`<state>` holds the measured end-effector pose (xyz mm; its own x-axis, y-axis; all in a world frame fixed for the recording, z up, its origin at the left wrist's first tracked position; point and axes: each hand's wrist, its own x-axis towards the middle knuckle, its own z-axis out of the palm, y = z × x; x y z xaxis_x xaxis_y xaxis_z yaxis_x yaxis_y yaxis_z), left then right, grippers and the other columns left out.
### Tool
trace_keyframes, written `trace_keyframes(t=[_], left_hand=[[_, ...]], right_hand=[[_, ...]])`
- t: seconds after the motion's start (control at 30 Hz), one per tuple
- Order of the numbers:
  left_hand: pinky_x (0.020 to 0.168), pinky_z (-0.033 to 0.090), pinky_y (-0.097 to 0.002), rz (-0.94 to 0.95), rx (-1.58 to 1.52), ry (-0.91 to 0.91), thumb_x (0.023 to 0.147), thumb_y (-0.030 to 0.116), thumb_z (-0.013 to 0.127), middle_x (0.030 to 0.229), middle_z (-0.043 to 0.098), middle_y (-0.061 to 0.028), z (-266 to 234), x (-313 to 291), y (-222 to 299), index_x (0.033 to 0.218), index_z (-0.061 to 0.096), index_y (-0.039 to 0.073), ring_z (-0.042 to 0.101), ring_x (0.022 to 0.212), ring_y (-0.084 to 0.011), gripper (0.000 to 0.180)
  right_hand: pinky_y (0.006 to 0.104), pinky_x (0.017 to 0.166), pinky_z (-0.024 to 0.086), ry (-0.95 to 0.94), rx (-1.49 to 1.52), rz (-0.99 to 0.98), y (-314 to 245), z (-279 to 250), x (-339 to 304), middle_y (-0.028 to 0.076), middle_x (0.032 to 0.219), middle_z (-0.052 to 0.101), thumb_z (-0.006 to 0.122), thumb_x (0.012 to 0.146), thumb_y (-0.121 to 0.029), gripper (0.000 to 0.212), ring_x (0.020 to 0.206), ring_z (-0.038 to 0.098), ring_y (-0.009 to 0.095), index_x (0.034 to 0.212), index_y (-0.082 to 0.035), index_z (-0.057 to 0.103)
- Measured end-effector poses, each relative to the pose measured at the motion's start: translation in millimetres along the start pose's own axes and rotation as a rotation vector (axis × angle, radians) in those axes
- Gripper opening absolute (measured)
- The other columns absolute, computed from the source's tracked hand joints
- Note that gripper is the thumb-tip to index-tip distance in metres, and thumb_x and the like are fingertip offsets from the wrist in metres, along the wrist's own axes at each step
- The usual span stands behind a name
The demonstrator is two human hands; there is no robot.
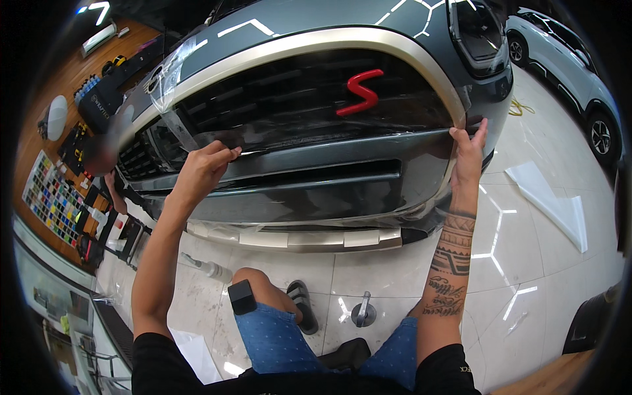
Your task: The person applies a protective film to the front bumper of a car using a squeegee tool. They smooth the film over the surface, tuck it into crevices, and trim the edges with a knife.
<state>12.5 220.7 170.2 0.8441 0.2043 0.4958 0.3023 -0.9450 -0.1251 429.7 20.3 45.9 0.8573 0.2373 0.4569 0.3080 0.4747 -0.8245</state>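
I sit in front of a dark grey car front with a black grille [263, 92], a pale gold surround [329, 38] and a red curved emblem [359, 93]. A sheet of clear film [355, 140] stretches across the lower grille and bumper. At its left, my left hand [207, 170] is closed in a pinch on the film's edge. My right hand [467, 155] grips the film at the lower right corner of the surround, thumb toward the grille. Loose clear film [172, 82] also hangs over the surround at the upper left.
Spray bottles [214, 270] [363, 311] stand on the tiled floor near my legs. A black block [242, 297] rests on my knee. White backing sheet [550, 204] lies at the right, near a pale car [573, 59]. Another person [117, 191] is at the far left, beside a colour swatch board [52, 197].
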Motion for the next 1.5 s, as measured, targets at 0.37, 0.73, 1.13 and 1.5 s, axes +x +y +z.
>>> trace_keyframes(t=[0.37, 0.73, 1.13, 1.5], left_hand=[[0.060, 0.048, -0.0376, -0.015, 0.035, -0.010, 0.081, -0.007, 0.067, 0.081, 0.060, -0.0114, -6.4, -15.8, -19.2, 0.097, 0.069, 0.003, 0.062, 0.067, -0.0276, 0.019], [0.059, 0.048, -0.0393, -0.026, 0.066, -0.009, 0.079, -0.007, 0.066, 0.080, 0.059, -0.0118, -13.2, -31.7, -37.9, 0.100, 0.069, 0.005, 0.062, 0.066, -0.0300, 0.024], [0.058, 0.049, -0.0396, -0.056, 0.097, -0.012, 0.079, -0.006, 0.066, 0.081, 0.059, -0.0112, -14.2, -46.8, -52.5, 0.101, 0.070, 0.006, 0.063, 0.066, -0.0300, 0.025], [0.060, 0.050, -0.0375, -0.062, 0.071, 0.030, 0.079, -0.009, 0.065, 0.082, 0.061, -0.0119, -15.0, -59.8, -65.2, 0.099, 0.067, 0.003, 0.064, 0.069, -0.0304, 0.023]], right_hand=[[0.0356, 0.117, 0.009, -0.027, 0.044, 0.015, 8.3, -5.5, 4.5, 0.025, 0.158, -0.005, 0.069, 0.078, -0.023, 0.099, 0.148, -0.005, 0.028, 0.153, 0.001, 0.008], [0.0360, 0.117, 0.008, -0.024, 0.083, 0.036, 4.1, -1.0, 0.2, 0.024, 0.158, -0.006, 0.070, 0.077, -0.025, 0.101, 0.149, -0.006, 0.028, 0.153, 0.000, 0.007], [0.0378, 0.117, 0.004, -0.040, 0.079, 0.025, 7.6, -3.6, 1.8, 0.023, 0.159, -0.006, 0.069, 0.078, -0.028, 0.102, 0.148, -0.008, 0.028, 0.153, 0.000, 0.007], [0.0370, 0.118, 0.004, -0.045, 0.063, 0.012, 13.2, -7.2, 4.2, 0.022, 0.159, -0.003, 0.068, 0.079, -0.027, 0.098, 0.149, -0.005, 0.028, 0.153, 0.000, 0.010]])
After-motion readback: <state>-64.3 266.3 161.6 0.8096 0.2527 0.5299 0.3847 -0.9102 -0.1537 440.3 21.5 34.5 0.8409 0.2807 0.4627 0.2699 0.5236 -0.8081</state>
